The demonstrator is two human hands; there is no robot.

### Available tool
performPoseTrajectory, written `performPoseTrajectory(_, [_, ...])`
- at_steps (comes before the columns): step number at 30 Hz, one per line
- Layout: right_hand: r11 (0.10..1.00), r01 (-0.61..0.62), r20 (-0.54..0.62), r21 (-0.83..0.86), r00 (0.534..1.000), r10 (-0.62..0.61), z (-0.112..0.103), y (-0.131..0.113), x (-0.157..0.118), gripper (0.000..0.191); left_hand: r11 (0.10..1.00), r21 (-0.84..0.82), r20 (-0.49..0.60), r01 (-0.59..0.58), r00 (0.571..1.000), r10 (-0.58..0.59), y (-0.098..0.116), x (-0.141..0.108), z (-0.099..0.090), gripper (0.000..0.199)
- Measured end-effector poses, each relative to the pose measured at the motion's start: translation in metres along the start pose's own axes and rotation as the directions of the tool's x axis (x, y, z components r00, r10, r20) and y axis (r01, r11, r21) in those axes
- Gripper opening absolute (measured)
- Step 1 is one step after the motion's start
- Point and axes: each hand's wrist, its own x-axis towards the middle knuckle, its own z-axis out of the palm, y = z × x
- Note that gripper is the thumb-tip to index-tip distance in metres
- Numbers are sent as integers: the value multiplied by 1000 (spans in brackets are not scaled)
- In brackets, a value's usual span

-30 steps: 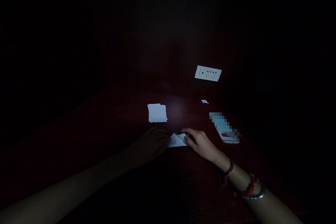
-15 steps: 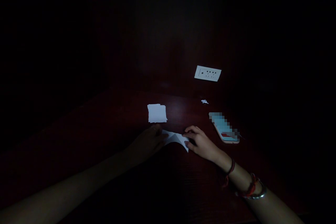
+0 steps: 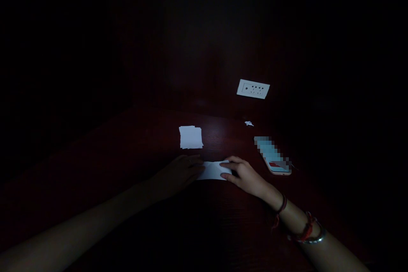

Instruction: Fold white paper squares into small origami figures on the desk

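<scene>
Between my two hands is a sheet of white paper (image 3: 213, 171), nearly flat, with a faint crease across its middle. My left hand (image 3: 186, 173) grips its left end, the fingers in deep shadow. At the right end, my right hand (image 3: 244, 174) pinches the paper with its thumb below and fingers above. A stack of white paper squares (image 3: 191, 137) lies just beyond my left hand, its edges uneven.
A phone (image 3: 272, 156) with a lit, blurred screen lies right of my right hand. Behind it are small white paper scraps (image 3: 249, 123). A white wall socket (image 3: 253, 89) is set above the dark red table (image 3: 143, 136). The surroundings are very dark.
The paper was bent up at its middle crease with the right corner pointing down; now it is spread nearly flat. My hands have shifted only slightly.
</scene>
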Motion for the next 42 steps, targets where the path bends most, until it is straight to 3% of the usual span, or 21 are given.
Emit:
performPoseTrajectory(4, [994,44,-58,100,998,-39,-3,-5,0,47,997,-31,0,67,998,-67,8,1,-4,33])
performPoseTrajectory(7, [990,93,-5,103,996,-93,-7,-12,-1,53,980,-59,39,190,981,-188,16,3,-8,53])
performPoseTrajectory(9, [986,137,58,94,988,-143,-9,-15,-1,45,970,-117,78,215,975,-207,20,4,-12,56])
performPoseTrajectory(13, [975,191,105,111,973,-203,-8,-14,0,22,970,-212,117,121,988,-98,25,5,-17,52])
performPoseTrajectory(15, [981,154,82,115,983,-164,-7,-11,1,20,979,-197,106,43,994,-22,24,3,-16,43])
performPoseTrajectory(19, [995,-24,-12,100,1000,26,-3,-4,1,21,981,-188,58,-54,996,66,21,-1,-12,31])
performPoseTrajectory(23, [980,-184,-34,77,982,187,0,-1,1,26,972,-225,32,-60,997,69,22,0,-13,30])
performPoseTrajectory(27, [953,-298,3,60,954,299,1,-4,1,18,972,-231,75,-38,996,57,26,5,-18,26])
performPoseTrajectory(30, [948,-314,18,56,950,313,0,-6,2,8,969,-225,135,-105,981,138,26,7,-20,31])
performPoseTrajectory(34, [966,-242,-37,87,969,246,-4,-9,3,6,975,-158,153,-155,972,180,26,6,-19,33])
performPoseTrajectory(37, [960,-224,-68,169,969,238,-7,-6,3,15,980,-109,129,-169,975,182,27,5,-17,33])
performPoseTrajectory(42, [865,-290,-109,411,926,362,-3,4,4,37,983,-55,159,-178,970,184,29,6,-15,41])
